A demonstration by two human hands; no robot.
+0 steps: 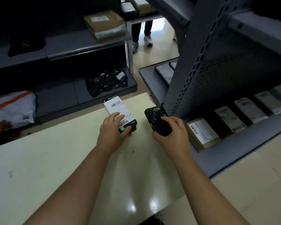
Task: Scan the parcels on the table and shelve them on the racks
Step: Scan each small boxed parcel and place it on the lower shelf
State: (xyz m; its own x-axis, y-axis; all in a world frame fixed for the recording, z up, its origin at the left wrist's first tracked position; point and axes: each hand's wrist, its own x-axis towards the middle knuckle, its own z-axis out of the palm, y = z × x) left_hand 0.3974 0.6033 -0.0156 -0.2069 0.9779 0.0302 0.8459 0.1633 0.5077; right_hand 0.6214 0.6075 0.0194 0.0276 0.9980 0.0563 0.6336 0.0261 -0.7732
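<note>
A flat black-and-green parcel [115, 108] with a white barcode label lies near the far edge of the pale table [55, 159]. My left hand [113, 129] grips its near end, fingers on the label and thumb at the green corner. My right hand [170, 133] holds a black handheld scanner [157, 119] just to the right of the parcel, its top end pointing away from me.
Grey racks stand around the table. The left rack holds a brown box [105, 25], a black bag [105, 82] and a grey-orange mailer [11, 108]. The right rack [234, 148] carries a row of labelled boxes. Another person's legs [142, 33] stand in the aisle beyond.
</note>
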